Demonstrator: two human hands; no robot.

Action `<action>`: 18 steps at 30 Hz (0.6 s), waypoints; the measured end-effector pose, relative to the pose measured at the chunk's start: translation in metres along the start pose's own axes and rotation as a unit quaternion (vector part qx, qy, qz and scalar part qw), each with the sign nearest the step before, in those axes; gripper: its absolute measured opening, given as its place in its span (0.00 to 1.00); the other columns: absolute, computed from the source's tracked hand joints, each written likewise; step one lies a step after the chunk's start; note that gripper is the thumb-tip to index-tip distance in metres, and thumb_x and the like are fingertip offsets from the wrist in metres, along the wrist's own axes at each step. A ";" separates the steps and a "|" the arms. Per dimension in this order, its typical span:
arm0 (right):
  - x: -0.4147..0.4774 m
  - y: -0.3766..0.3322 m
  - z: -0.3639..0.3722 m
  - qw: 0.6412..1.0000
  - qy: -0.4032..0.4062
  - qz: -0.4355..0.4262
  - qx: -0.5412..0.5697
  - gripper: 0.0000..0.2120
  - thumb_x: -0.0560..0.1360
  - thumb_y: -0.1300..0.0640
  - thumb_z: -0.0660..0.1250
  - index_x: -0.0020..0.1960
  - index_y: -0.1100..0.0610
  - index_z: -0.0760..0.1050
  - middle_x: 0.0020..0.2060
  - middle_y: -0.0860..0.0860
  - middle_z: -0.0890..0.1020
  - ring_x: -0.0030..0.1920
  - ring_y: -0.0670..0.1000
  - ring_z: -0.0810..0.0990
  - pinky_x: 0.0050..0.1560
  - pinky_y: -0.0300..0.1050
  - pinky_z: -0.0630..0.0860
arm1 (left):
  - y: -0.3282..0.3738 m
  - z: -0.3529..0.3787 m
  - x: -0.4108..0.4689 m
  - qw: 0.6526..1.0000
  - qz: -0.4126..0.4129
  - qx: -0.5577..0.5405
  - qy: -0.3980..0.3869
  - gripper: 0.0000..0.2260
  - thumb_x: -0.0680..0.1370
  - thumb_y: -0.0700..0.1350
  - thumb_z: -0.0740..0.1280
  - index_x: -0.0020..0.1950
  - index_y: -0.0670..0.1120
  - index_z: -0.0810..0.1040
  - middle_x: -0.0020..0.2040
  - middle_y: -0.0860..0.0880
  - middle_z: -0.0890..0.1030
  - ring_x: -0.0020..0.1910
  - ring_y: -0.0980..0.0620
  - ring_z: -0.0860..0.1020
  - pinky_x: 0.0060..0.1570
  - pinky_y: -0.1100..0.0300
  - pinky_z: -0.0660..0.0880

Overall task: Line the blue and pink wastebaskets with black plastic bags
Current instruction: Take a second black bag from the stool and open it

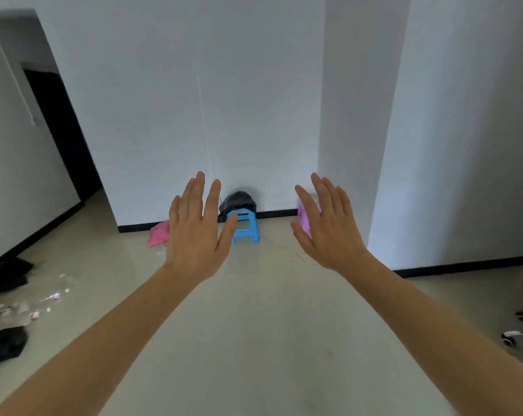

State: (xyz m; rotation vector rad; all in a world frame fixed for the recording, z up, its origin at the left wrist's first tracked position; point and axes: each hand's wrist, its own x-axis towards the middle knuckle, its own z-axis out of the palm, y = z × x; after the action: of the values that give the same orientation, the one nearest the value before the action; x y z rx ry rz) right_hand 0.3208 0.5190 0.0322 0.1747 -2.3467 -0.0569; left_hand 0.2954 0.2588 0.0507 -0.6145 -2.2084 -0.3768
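Observation:
Both my arms stretch forward over the floor, palms down and fingers spread. My left hand [195, 232] and my right hand [326, 228] hold nothing. Far ahead, by the white wall, a pink object [157, 234] lies tipped on the floor, left of my left hand. Another pink object [304, 219] shows partly behind my right hand. Between them a black plastic bag [237, 200] is heaped on a small blue stool [246, 227]. I cannot tell whether the pink objects are wastebaskets. No blue wastebasket is visible.
Dark bundles [5, 274] [4, 345] and scattered clear litter [29, 307] lie on the floor at the left. A dark doorway [59, 130] opens at the left. Chair casters [521, 328] show at the right edge. A white pillar [452, 145] stands at the right.

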 end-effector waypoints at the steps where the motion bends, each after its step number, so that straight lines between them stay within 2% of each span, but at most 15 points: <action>1: 0.011 -0.002 0.016 1.000 -0.003 -0.003 0.003 0.30 0.80 0.45 0.60 0.77 0.58 0.61 0.76 0.63 0.60 0.75 0.65 0.60 0.72 0.64 0.60 | -0.010 0.013 0.007 1.000 -0.003 -0.003 -0.001 0.28 0.81 0.55 0.54 0.76 0.40 0.60 0.77 0.37 0.57 0.76 0.38 0.57 0.70 0.38 0.58; 6: 0.063 0.017 0.105 1.000 -0.018 0.002 0.012 0.31 0.80 0.45 0.61 0.77 0.58 0.61 0.76 0.63 0.60 0.75 0.64 0.60 0.73 0.65 0.60 | -0.053 0.096 0.047 0.998 -0.047 -0.047 -0.002 0.28 0.81 0.54 0.56 0.77 0.41 0.59 0.78 0.39 0.56 0.76 0.39 0.56 0.70 0.40 0.59; 10: 0.114 0.051 0.190 0.999 -0.028 0.013 0.020 0.31 0.79 0.45 0.62 0.77 0.59 0.62 0.76 0.64 0.61 0.75 0.65 0.61 0.73 0.65 0.60 | -0.089 0.184 0.098 0.999 -0.035 -0.037 -0.018 0.29 0.81 0.55 0.56 0.78 0.41 0.58 0.78 0.39 0.54 0.77 0.40 0.54 0.71 0.40 0.58; 13: 0.171 0.081 0.252 0.998 -0.040 0.025 0.035 0.31 0.79 0.46 0.63 0.77 0.59 0.61 0.76 0.64 0.60 0.76 0.64 0.60 0.73 0.65 0.59 | -0.119 0.248 0.155 0.998 -0.034 -0.023 -0.039 0.30 0.81 0.56 0.54 0.78 0.42 0.55 0.79 0.40 0.52 0.77 0.41 0.52 0.73 0.41 0.56; 18: 0.294 0.122 0.337 0.998 -0.050 0.018 0.038 0.31 0.80 0.47 0.62 0.77 0.61 0.61 0.76 0.64 0.60 0.75 0.65 0.61 0.73 0.65 0.60 | -0.185 0.331 0.264 0.998 -0.012 0.006 -0.056 0.30 0.81 0.58 0.52 0.78 0.41 0.56 0.79 0.39 0.52 0.77 0.40 0.54 0.72 0.40 0.58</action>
State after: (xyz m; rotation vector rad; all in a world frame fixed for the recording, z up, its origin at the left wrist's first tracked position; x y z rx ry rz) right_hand -0.1367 0.5937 0.0130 0.1705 -2.4529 0.0410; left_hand -0.1597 0.3338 0.0295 -0.6154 -2.3246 -0.3491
